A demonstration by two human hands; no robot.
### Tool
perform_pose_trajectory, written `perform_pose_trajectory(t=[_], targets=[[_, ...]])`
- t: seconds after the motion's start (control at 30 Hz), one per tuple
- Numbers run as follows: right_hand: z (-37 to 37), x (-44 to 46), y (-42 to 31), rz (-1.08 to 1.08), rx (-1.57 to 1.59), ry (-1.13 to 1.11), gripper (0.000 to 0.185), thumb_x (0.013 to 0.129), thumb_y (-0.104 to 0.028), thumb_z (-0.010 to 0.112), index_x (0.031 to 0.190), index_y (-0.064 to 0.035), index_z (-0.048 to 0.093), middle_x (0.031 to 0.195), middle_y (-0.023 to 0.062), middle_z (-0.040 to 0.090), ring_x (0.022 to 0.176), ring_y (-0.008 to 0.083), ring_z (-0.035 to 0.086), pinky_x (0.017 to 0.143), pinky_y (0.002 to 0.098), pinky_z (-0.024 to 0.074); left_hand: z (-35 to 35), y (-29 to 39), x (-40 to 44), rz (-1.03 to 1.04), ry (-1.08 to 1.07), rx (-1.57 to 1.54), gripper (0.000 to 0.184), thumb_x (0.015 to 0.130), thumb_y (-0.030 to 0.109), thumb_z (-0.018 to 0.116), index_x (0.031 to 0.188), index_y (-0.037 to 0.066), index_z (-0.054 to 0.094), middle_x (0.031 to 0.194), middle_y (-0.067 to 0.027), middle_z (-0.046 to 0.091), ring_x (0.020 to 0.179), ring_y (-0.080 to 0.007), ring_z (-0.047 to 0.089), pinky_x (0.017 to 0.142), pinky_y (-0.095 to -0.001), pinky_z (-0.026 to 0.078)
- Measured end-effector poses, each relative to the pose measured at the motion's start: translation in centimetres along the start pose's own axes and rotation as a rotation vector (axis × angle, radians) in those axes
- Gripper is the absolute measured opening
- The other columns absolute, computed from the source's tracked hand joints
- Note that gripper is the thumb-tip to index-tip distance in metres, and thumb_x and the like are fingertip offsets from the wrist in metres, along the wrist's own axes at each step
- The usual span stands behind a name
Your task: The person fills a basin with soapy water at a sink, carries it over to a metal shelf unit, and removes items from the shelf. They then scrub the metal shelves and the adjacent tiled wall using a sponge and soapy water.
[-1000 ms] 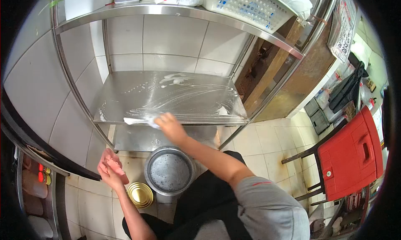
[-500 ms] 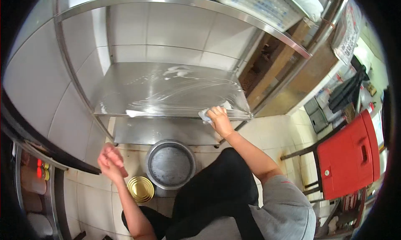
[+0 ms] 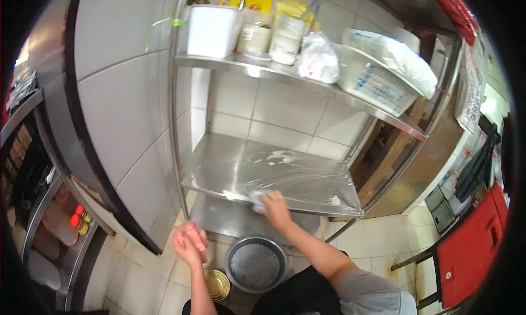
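"Hands?"
"Right hand closed round a crumpled whitish cloth, at the foamy steel shelf's six-o'clock edge; left hand half-curled about something pink."
"Risk?"
"Suds wiped overboard could slick the pale floor tiles."

A crumpled, whitish-grey wad juts left from the right hand's fingers, at the steel shelf's front edge; the shelf spreads level beyond that grip, shiny, streaked white; what seems a pink cloth, blurred, sits bunched in the left hand.
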State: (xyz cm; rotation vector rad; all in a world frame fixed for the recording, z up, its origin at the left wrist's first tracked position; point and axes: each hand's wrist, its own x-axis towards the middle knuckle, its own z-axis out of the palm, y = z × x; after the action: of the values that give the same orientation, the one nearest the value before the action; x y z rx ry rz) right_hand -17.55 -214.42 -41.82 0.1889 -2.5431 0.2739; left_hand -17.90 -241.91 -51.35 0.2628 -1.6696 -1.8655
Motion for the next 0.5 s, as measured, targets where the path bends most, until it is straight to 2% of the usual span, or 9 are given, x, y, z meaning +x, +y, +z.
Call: perform_pose_trajectory(t=[0.07, 0.13, 0.2, 0.23, 0.33, 0.37, 0.4, 0.43, 0.5], targets=[[6.7, 4.9, -3.4, -0.083, 0.049, -0.027, 0.025, 0.076, -0.014, 0.062, 0.101, -0.0098, 0.062, 0.102, 0.0160, 0.058, 0.099, 0.0353, 0.052, 0.086, 0.0440, 0.0434, 0.3, -1.3, 0.0, -0.020, -0.018, 0.081, 0.016, 0.087, 0.010, 0.053, 0.097, -0.001, 0.058, 0.089, -0.0100, 0.063, 0.083, -0.0179, 0.058, 0.077, -0.0301, 0.046], [9.9, 9.3, -5.5, -0.156, 0.074, -0.019, 0.022, 0.077, -0.011, 0.058, 0.098, -0.0086, 0.063, 0.097, 0.0168, 0.060, 0.095, 0.0356, 0.054, 0.085, 0.0438, 0.0434, 0.3, -1.7, 0.0, -0.060, -0.028, 0.085, 0.015, 0.088, 0.010, 0.054, 0.096, -0.001, 0.058, 0.088, -0.0097, 0.063, 0.082, -0.0174, 0.058, 0.077, -0.0296, 0.046], [13.5, 12.3, -0.1, -0.124, 0.247, -0.069, 0.023, 0.079, -0.013, 0.057, 0.100, -0.0082, 0.064, 0.094, 0.0170, 0.060, 0.094, 0.0351, 0.055, 0.083, 0.0440, 0.0440, -0.4, -1.8, -0.3, -0.120, -0.034, 0.031, 0.016, 0.088, 0.013, 0.054, 0.095, -0.001, 0.059, 0.086, -0.0093, 0.063, 0.081, -0.0173, 0.058, 0.076, -0.0295, 0.046], [15.8, 13.5, 5.5, 0.055, 0.344, -0.199, 0.025, 0.082, -0.017, 0.055, 0.103, -0.0079, 0.064, 0.095, 0.0164, 0.061, 0.097, 0.0337, 0.055, 0.084, 0.0423, 0.0449, -1.0, -1.7, -0.1, -0.129, -0.021, 0.029, 0.017, 0.089, 0.014, 0.055, 0.095, -0.001, 0.059, 0.086, -0.0095, 0.063, 0.080, -0.0175, 0.059, 0.076, -0.0296, 0.046], [5.7, 10.0, 13.4, 0.308, -0.496, -0.209, 0.025, 0.080, -0.026, 0.060, 0.105, -0.0272, 0.068, 0.102, 0.0091, 0.061, 0.098, 0.0284, 0.056, 0.081, 0.0448, 0.0474, -1.8, -1.5, 0.6, -0.138, 0.050, 0.008, 0.020, 0.090, 0.018, 0.055, 0.095, -0.001, 0.061, 0.086, -0.0101, 0.064, 0.080, -0.0178, 0.059, 0.075, -0.0299, 0.046], [4.0, 7.5, 18.1, 0.378, -0.639, -0.148, 0.025, 0.081, -0.027, 0.060, 0.105, -0.0249, 0.068, 0.101, 0.0103, 0.062, 0.097, 0.0301, 0.057, 0.081, 0.0435, 0.0474, -2.0, -1.4, 0.9, -0.129, 0.076, 0.009, 0.020, 0.090, 0.018, 0.055, 0.095, 0.000, 0.061, 0.086, -0.0101, 0.064, 0.080, -0.0179, 0.059, 0.075, -0.0299, 0.046], [1.8, 5.2, 22.3, 0.408, -0.678, -0.203, 0.025, 0.082, -0.025, 0.058, 0.105, -0.0229, 0.068, 0.098, 0.0116, 0.064, 0.093, 0.0300, 0.059, 0.082, 0.0413, 0.0483, -2.2, -1.4, 0.9, -0.126, 0.101, 0.015, 0.020, 0.090, 0.018, 0.055, 0.095, 0.000, 0.061, 0.086, -0.0101, 0.064, 0.080, -0.0179, 0.059, 0.075, -0.0299, 0.046], [-0.1, 2.6, 25.3, 0.586, -0.588, -0.160, 0.024, 0.081, -0.019, 0.057, 0.103, -0.0191, 0.068, 0.094, 0.0140, 0.065, 0.088, 0.0317, 0.062, 0.079, 0.0408, 0.0488, -2.4, -1.6, 1.0, -0.117, 0.118, 0.049, 0.020, 0.090, 0.018, 0.055, 0.095, 0.000, 0.061, 0.086, -0.0100, 0.064, 0.080, -0.0178, 0.059, 0.075, -0.0299, 0.046], [-1.9, -0.5, 30.4, 0.764, -0.358, -0.218, 0.027, 0.083, -0.021, 0.055, 0.104, -0.0071, 0.063, 0.094, 0.0146, 0.063, 0.087, 0.0305, 0.060, 0.079, 0.0399, 0.0479, -2.9, -1.8, 1.6, -0.092, 0.155, 0.117, 0.021, 0.090, 0.018, 0.054, 0.095, 0.000, 0.061, 0.087, -0.0099, 0.064, 0.080, -0.0177, 0.059, 0.075, -0.0297, 0.046]])
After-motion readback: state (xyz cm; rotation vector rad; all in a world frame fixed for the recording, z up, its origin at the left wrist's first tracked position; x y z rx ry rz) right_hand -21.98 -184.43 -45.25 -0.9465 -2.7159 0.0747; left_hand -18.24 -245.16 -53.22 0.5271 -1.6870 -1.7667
